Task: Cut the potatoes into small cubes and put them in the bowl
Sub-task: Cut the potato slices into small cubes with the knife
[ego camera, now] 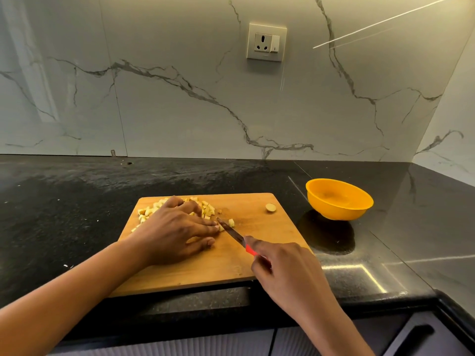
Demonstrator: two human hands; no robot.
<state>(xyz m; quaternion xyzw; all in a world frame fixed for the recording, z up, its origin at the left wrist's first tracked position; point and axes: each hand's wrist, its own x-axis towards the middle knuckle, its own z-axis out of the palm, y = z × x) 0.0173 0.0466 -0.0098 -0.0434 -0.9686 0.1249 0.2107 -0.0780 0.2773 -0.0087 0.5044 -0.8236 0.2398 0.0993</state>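
A wooden cutting board (257, 227) lies on the black counter. Several pale potato cubes (207, 208) are piled at its far left, and one loose cube (231, 222) lies beside the blade. My left hand (174, 231) rests over potato pieces, fingers stretched forward, fingertips at the blade; what is under the palm is hidden. My right hand (285, 268) grips the red handle of a knife (232, 232), whose tip points toward the cubes. A small round potato end (270, 207) sits at the board's far right. The orange bowl (336, 210) stands to the right and looks empty.
The black stone counter (77, 214) extends left and behind the board to a marble wall with a socket (266, 42). The counter's front edge runs just below the board, with cabinet fronts (411, 335) beneath.
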